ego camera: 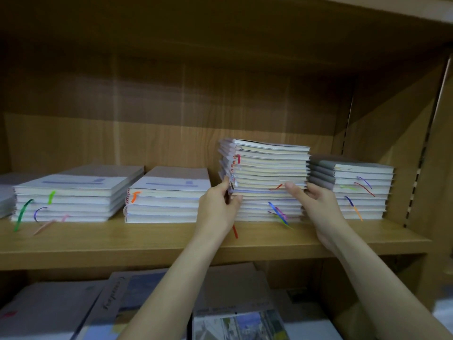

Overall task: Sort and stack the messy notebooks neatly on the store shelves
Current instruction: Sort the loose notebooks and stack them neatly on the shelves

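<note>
**Ana:** Wood all round: a tan shelf (152, 244) carrying four piles of notebooks, plus a sliver of a fifth cut off at the far left edge.

**Ben:** And the action is at the tall stack (269, 173), highest on the board. Left hand (218, 200) curls round its left side, thumb on the front edge, fingers tucked behind. Right hand (316, 197) clamps the right side, thumb pressed against the page edges. Both are gripping the upper part of that pile.

**Ana:** Just right of the tall stack, almost touching, a shorter grey pile (353, 190) with ribbons (362, 187) trailing from it. Left of the tall stack, behind the left wrist, a low pile (166, 202) with an orange ribbon. Further left again, another low one (73, 197), green and blue ribbons hanging over the board's lip.

**Ben:** The right hand fills the narrow gap between tall stack and grey pile. A red ribbon drops below the tall stack beside the left wrist.

**Ana:** Underneath the tall stack's level, more books (235, 312) lie flat and overlapping, crossed by both forearms.

**Ben:** Their covers are blurred; the printing can't be read. Whether the gripped part is lifted clear of the notebooks under it, I cannot tell.
</note>
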Demonstrator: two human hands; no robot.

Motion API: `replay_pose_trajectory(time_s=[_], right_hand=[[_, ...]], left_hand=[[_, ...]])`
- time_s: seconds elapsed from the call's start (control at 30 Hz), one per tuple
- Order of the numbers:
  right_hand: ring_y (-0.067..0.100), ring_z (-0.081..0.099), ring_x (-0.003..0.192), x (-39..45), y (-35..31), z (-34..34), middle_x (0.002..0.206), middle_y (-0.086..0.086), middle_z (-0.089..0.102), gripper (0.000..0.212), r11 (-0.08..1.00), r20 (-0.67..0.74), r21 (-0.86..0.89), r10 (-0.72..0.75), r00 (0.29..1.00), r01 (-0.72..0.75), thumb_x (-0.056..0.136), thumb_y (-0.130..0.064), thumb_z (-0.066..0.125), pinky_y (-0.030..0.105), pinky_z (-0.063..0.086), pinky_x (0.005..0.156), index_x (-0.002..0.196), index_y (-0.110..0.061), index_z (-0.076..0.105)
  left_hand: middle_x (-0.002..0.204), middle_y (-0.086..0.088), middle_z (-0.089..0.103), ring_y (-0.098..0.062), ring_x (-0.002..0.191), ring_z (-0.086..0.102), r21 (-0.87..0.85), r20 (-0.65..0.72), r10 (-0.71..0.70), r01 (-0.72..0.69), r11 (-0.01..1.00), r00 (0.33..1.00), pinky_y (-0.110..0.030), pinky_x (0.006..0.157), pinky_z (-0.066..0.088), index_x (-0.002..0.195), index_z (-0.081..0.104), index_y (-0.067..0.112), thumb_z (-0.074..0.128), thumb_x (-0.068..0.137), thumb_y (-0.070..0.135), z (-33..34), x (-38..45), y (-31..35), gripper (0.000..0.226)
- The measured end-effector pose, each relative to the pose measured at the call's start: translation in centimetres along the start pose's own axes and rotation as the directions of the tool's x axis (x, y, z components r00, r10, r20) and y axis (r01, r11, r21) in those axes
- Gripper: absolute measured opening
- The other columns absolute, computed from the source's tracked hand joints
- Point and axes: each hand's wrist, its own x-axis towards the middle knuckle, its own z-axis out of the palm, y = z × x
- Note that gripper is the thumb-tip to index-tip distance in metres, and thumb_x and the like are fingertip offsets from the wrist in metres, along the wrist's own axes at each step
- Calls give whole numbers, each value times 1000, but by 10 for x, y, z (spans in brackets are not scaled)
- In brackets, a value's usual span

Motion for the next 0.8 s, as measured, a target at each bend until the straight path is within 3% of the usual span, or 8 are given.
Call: replay_pose_trajectory(time_s=[0.07, 0.13, 0.23, 0.33, 0.53, 0.67, 0.73, 0.8], right_hand=[[-4, 44, 49, -1, 1, 0, 45, -15, 48, 26, 999, -5, 46, 19, 1000, -19, 86, -21, 64, 12, 32, 51, 64, -11, 55], [2, 48, 61, 1, 4, -2, 62, -7, 54, 29, 996, 24, 79, 35, 999, -37, 86, -32, 64, 19, 35, 60, 81, -3, 64], [-4, 52, 88, 6, 4, 3, 95, -19, 58, 35, 983, 71, 157, 84, 994, -95, 90, -37, 56, 21, 37, 85, 122, -25, 51], [-3, 48, 102, 9, 4, 6, 113, -23, 51, 56, 993, 87, 107, 40, 995, -49, 91, -35, 57, 23, 34, 92, 141, -36, 30], [1, 60, 106, 10, 11, -2, 118, -11, 65, 57, 986, 74, 166, -4, 997, -8, 85, -24, 66, 19, 47, 85, 137, -28, 44], [-6, 61, 95, 6, 9, 0, 110, -12, 65, 53, 981, 26, 196, -20, 999, 14, 83, -18, 66, 15, 48, 80, 130, -28, 44], [-6, 60, 99, 5, 8, 2, 112, -14, 63, 56, 993, 9, 114, -24, 1000, 23, 80, -24, 70, 17, 48, 87, 130, -29, 44], [4, 57, 111, 6, 10, 3, 120, -12, 62, 60, 999, -2, 14, -32, 999, 32, 78, -32, 71, 30, 45, 98, 131, -29, 44]], left_hand=[[115, 2, 65, -16, 111, 59, -52, 5, -18, 19, 998, 1000, -38, 100, 46, 130, 55, 19, 61, 88, 10, -1, -2, -1, 43], [117, 6, 63, -13, 114, 57, -134, 30, -59, 62, 989, 998, -39, 102, 45, 133, 52, 19, 63, 86, 6, -3, -2, -2, 50], [135, 6, 53, -11, 124, 49, -184, 84, -77, 92, 979, 993, -38, 107, 40, 143, 40, 20, 66, 84, 5, -4, -2, 1, 66], [128, 10, 56, -8, 119, 52, -181, 123, -58, 80, 980, 991, -33, 105, 42, 143, 36, 24, 66, 84, 5, -1, 3, 4, 68], [128, 10, 58, -7, 117, 53, -220, 154, -58, 91, 971, 986, -30, 102, 44, 145, 33, 25, 69, 83, 8, -2, 4, 3, 74], [121, 7, 62, -10, 113, 57, -228, 144, -57, 89, 970, 988, -29, 98, 47, 140, 40, 25, 67, 83, 2, 0, 5, 4, 67], [118, 7, 63, -11, 112, 58, -242, 141, -64, 97, 965, 988, -30, 97, 48, 137, 44, 25, 67, 83, 2, 1, 6, 5, 64], [118, 8, 63, -11, 111, 58, -264, 143, -62, 99, 959, 988, -33, 99, 48, 135, 46, 25, 67, 84, 5, 2, 7, 5, 59]])
